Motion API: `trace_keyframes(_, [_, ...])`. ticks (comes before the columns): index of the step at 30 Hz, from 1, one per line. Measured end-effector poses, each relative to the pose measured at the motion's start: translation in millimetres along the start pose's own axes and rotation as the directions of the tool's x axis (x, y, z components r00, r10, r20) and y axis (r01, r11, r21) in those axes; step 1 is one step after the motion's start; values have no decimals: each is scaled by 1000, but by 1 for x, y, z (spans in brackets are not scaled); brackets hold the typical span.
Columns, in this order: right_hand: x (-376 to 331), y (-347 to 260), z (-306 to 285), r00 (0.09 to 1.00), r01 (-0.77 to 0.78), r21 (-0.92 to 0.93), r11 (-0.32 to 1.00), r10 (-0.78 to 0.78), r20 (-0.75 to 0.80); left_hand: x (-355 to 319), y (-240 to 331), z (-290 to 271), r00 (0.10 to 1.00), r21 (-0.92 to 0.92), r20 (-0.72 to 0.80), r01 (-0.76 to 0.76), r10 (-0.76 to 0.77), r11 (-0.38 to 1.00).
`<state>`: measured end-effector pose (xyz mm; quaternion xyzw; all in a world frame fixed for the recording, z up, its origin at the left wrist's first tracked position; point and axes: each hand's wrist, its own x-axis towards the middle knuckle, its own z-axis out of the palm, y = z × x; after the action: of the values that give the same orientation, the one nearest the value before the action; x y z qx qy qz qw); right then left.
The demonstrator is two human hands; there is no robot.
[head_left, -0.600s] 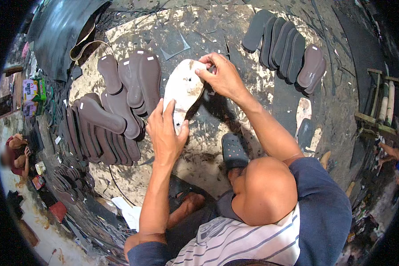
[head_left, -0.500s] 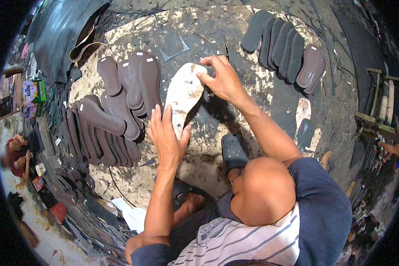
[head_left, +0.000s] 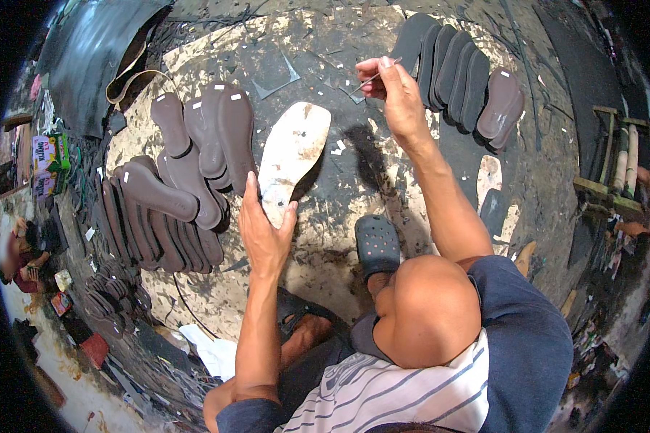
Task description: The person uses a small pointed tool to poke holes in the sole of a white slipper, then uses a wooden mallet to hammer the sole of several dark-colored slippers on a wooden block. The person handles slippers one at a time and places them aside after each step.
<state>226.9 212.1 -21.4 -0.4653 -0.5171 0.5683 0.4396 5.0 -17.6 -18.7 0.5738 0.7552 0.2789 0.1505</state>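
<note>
My left hand [head_left: 264,242] grips the narrow end of a pale, stained sole-shaped board [head_left: 296,144], thumb and fingers along its two edges. The board has small dark holes and its wide end points away from me. My right hand [head_left: 404,108] is raised to the right of the board, apart from it. Between its thumb and fingers is a thin metal tool [head_left: 361,86], slanting down to the left; its exact kind is too small to make out. Just left of the board lie brown insoles [head_left: 238,130] with small white labels.
More brown insoles [head_left: 159,191] lie stacked at the left. Black soles [head_left: 451,68] overlap at the far right, beside a brown pair [head_left: 500,108]. A dark sheet [head_left: 87,65] curls at the far left. My clog [head_left: 378,245] stands near the board; scraps litter the floor.
My right hand has left the board's wide end, moved up and right, and now shows a thin metal tool in its fingers. My left hand still grips the board, which has shifted slightly left.
</note>
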Motion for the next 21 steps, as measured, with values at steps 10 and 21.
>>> trace_keyframes(10, [-23, 2, 36, 965, 88, -329, 940, 2, 263, 5, 2, -4, 996, -72, 58, 75, -71, 995])
trace_keyframes(21, [-60, 16, 95, 842, 298, -368, 881, -61, 536, 3, -8, 4, 997, -188, 34, 74, -69, 979])
